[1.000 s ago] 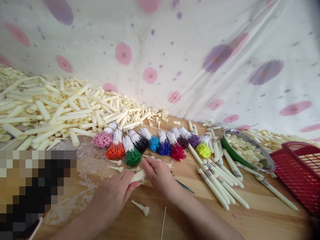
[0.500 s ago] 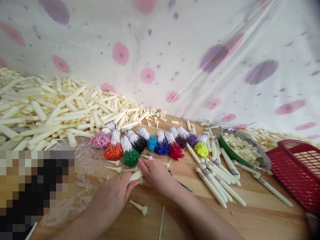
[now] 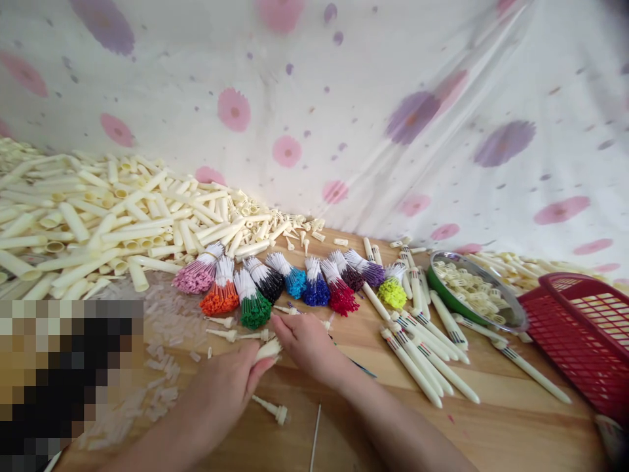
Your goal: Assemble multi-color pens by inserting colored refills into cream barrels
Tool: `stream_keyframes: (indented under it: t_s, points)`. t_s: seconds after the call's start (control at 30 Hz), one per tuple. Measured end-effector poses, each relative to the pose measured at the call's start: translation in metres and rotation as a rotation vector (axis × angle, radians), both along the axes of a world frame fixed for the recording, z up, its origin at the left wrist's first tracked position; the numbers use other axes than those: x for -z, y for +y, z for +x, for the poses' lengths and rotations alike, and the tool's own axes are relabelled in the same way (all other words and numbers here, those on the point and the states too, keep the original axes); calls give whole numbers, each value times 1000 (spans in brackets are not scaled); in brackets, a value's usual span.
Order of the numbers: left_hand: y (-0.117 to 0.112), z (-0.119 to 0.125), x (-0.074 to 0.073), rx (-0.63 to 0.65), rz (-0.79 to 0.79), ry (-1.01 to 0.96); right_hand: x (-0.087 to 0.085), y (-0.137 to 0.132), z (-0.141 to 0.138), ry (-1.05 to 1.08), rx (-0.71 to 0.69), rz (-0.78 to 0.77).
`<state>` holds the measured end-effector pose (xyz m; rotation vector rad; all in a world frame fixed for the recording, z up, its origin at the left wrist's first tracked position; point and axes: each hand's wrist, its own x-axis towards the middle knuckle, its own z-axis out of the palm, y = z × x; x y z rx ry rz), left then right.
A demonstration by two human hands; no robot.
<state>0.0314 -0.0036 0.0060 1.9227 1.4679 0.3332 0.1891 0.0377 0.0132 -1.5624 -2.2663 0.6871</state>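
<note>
left hand point(image 3: 221, 383) is closed round a short cream plastic tube point(image 3: 268, 350), thumb and fingers wrapped with no visible gap, one end sticking out toward the other hand. probably held that way to keep the body steady and leave the end free to work on. right hand point(image 3: 307, 347) has thumb and fingers drawn close together right at that exposed end; can't tell if the fingertips pinch something thin or just press, the hand's own back hides it. tube sits low over the pale wooden table point(image 3: 491, 436), between the hands, just in front of the bundle of thin white rods with green tips point(image 3: 254, 308). that bundle is one of a row of banded bundles, sorted by tip colour, fanned in an arc within easy reach, likely so each colour can be picked without searching. cream pointed plastic piece with a stepped collar point(image 3: 272, 410) lies loose just below the hands, thin white rod point(image 3: 316, 436) to its right. bulk stock, a heap of hollow cream plastic tubes point(image 3: 98, 219), is pushed far left; cream pens with coloured sliders point(image 3: 417, 367) lie at right, seemingly kept apart from loose parts. green-sided round bowl point(image 3: 437, 286) corrals small cream parts, beside a red plastic mesh basket point(image 3: 570, 341).
</note>
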Motion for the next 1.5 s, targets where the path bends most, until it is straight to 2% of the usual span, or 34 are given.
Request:
stream_keyframes:
  t_s: [0.03,0.1,0.17,0.23,0.33,0.37,0.47,0.7,0.77,0.87,0.93,1.07,1.1,1.17,1.23,1.27,1.3,1.37,1.4,1.43,1.47,1.5]
  points:
    - [-2,2,3,3,76,99,-1,1,0,-13,19,-31]
    - [-4,4,7,-2,122,178,-2,2,1,-26,34,-59]
    - [-2,3,6,-14,70,61,-2,3,4,-11,38,-38]
    - [2,1,0,-21,-175,-191,-3,2,7,73,-20,31]
    - [6,-2,-12,-27,-798,-569,-3,1,10,252,-182,167]
    - [6,-2,-15,-52,-929,-646,-3,1,10,296,-216,208]
    - [3,-1,-19,-93,-1074,-814,-4,0,10,381,-243,307]
    - [0,-3,-11,60,-1283,-992,-9,-6,10,446,-266,418]
    - [2,-4,-11,60,-1250,-959,-9,-6,10,431,-264,398]
    - [3,-3,-12,5,-1073,-817,-7,-5,10,390,-201,311]
    - [4,-2,-10,-16,-830,-678,-5,-5,7,346,-129,256]
    - [2,1,1,-12,-135,-208,-4,-3,1,157,26,141]
    - [2,2,4,-25,-10,-80,-3,-2,0,99,48,102]
    - [2,4,7,-45,131,69,-3,0,1,26,65,54]
    - [5,4,4,-34,140,17,-2,1,4,39,48,89]
    - [7,3,1,-19,69,-66,-2,1,6,69,28,141]
    - [9,1,-3,-5,-54,-171,-1,0,8,105,-5,211]
    - [14,-5,-10,36,-436,-348,0,-1,10,166,-103,371]
    - [16,-8,-12,37,-557,-396,1,-1,10,184,-144,437]
    - [17,-11,-12,42,-595,-411,2,-1,10,193,-158,478]
    - [18,-13,-11,24,-516,-395,3,0,8,194,-136,480]
    - [18,-13,-8,-1,-347,-356,4,1,7,191,-80,440]
